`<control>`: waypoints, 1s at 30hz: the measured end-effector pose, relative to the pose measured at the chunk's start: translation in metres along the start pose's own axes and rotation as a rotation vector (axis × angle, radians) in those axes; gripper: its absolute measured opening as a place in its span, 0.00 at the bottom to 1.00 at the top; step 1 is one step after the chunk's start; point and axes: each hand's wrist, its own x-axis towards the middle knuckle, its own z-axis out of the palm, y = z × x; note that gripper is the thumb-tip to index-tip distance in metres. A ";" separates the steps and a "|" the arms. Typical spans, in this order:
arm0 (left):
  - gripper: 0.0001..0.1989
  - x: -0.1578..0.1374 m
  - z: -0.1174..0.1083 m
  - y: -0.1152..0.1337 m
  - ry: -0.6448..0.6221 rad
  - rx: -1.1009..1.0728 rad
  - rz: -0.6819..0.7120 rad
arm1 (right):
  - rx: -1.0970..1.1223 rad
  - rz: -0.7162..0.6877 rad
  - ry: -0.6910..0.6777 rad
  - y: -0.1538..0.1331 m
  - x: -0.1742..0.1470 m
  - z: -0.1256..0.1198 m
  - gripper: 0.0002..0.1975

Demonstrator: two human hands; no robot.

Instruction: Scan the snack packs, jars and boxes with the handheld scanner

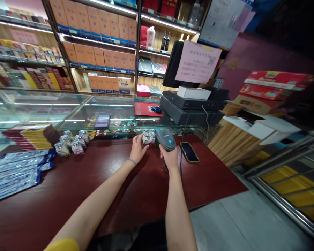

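Two small clear jars [149, 137] with silvery lids and colourful contents stand close together at the back of the dark red counter. My left hand [139, 149] is curled at their left side, fingers and thumb around the left jar. In my right hand [169, 156] is a dark grey barcode scanner [166, 140], gripped by its handle. Its head is just right of the jars, and a blue light glows on top. Further left stand several more small jars [72, 143] of the same kind.
A phone [189, 152] lies right of the scanner, with a cable [181, 167] running nearby. Flat blue-white packets [18, 170] and stacked maroon-yellow boxes [32, 136] occupy the left. Behind are a glass display case [75, 113], a mouse [156, 109] and a monitor [172, 66].
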 end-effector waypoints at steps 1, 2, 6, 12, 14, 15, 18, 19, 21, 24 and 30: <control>0.39 0.001 0.008 0.000 0.000 -0.004 -0.012 | 0.030 0.010 0.025 0.000 0.001 -0.003 0.13; 0.39 0.002 0.015 0.000 -0.001 -0.006 -0.025 | 0.056 0.016 0.046 0.000 0.001 -0.005 0.13; 0.40 0.007 0.029 -0.004 -0.017 -0.011 -0.069 | 0.123 0.024 0.067 0.001 0.004 -0.011 0.17; 0.32 0.012 0.032 -0.005 -0.041 -0.005 -0.098 | 0.134 0.049 0.078 0.002 0.005 -0.011 0.17; 0.29 0.011 0.030 -0.003 -0.013 -0.018 -0.078 | 0.123 0.051 0.075 0.000 0.004 -0.010 0.16; 0.28 0.010 0.028 -0.001 0.005 -0.025 -0.067 | 0.118 0.053 0.077 -0.002 0.003 -0.009 0.16; 0.25 0.006 0.014 0.002 0.065 -0.037 -0.072 | 0.101 0.053 0.071 -0.006 0.002 -0.007 0.15; 0.25 0.004 0.006 0.003 0.087 -0.041 -0.093 | 0.095 0.052 0.068 -0.007 0.002 -0.005 0.14; 0.26 0.000 -0.015 0.002 0.129 -0.076 -0.158 | 0.085 0.048 0.058 -0.008 0.001 -0.003 0.14; 0.31 -0.007 -0.059 -0.004 0.108 -0.276 -0.264 | 0.083 0.039 0.025 -0.008 -0.002 0.002 0.15; 0.41 -0.030 -0.166 -0.022 -0.002 -0.707 -0.476 | 0.126 0.015 -0.060 -0.019 -0.015 0.024 0.20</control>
